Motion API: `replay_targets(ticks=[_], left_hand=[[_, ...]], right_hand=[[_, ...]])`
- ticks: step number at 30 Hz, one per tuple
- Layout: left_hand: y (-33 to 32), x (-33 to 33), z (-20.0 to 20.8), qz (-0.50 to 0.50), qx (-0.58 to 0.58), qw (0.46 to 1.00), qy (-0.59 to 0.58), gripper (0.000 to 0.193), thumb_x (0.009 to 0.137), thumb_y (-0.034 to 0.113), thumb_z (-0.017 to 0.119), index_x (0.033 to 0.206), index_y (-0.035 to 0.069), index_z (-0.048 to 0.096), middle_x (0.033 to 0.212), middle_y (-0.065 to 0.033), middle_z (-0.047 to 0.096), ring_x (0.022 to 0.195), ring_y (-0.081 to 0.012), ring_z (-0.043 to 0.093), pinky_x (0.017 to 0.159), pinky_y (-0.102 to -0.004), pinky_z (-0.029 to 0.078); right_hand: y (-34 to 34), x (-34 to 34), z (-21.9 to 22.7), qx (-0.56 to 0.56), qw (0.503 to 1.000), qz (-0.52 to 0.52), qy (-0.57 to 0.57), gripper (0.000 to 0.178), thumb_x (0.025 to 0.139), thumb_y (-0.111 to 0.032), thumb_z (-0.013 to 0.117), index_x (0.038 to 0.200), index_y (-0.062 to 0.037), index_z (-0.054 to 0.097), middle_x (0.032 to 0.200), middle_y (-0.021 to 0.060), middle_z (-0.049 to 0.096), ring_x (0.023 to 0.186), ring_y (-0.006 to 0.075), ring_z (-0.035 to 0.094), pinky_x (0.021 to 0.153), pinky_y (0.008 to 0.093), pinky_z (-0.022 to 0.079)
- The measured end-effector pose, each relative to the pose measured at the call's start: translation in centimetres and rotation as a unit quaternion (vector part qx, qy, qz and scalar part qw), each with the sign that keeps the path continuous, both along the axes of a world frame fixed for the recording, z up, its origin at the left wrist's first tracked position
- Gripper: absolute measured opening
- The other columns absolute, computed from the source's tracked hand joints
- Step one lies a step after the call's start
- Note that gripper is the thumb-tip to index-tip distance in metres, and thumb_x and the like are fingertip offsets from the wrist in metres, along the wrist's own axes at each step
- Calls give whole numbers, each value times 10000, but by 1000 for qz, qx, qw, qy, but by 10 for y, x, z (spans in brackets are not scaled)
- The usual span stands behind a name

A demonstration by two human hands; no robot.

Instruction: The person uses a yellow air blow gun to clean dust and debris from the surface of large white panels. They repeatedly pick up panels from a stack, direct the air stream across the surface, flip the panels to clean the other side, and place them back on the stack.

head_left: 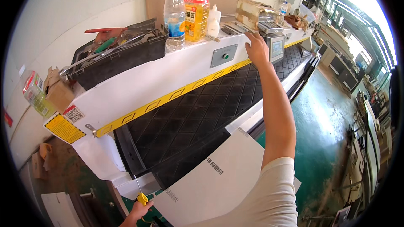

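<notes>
My left hand (137, 210) is low at the front, closed round a screwdriver with a yellow handle (142, 199). The screwdriver's thin shaft points up at the near corner of the machine's black ribbed bed (181, 115). My right arm stretches far forward, and my right hand (257, 50) rests at the top edge of the white machine beam (151, 77). Its fingers are extended and apart, beside a small grey control screen (276, 48) and near some thin metal strips (230, 29). Nothing shows in that hand.
A black tool tray (122, 61), a clear water bottle (174, 19), a yellow drink bottle (196, 14) and a white squeeze bottle (213, 22) stand on the beam. A white sheet (210, 185) lies before me. Stacked panels (364, 155) line the green floor's right side.
</notes>
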State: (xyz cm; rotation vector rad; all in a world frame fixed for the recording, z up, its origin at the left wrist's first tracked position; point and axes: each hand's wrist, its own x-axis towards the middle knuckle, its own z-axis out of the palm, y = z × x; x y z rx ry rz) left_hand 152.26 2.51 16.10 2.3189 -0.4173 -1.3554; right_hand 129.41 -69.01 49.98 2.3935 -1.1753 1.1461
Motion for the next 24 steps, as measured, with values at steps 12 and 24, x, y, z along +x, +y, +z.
replay_targets(ticks=[12, 24], left_hand=[[-14, 27, -16, -83, -17, 992, 94, 404, 929, 346, 722, 1249, 101, 701, 1022, -47, 741, 801, -130, 696, 698, -302, 549], [-37, 25, 1, -53, -36, 988, 143, 276, 959, 179, 708, 1156, -13, 679, 907, -30, 696, 676, -105, 621, 643, -273, 512]], right_hand=[[-32, -7, 1, -95, 990, -95, 37, 177, 903, -222, 624, 978, -130, 756, 1083, 79, 696, 1111, 296, 630, 918, 434, 540], [178, -163, -284, 586, 582, -72, -559, 180, 1011, -137, 587, 1167, -48, 604, 1021, 86, 668, 778, 205, 655, 763, 360, 582]])
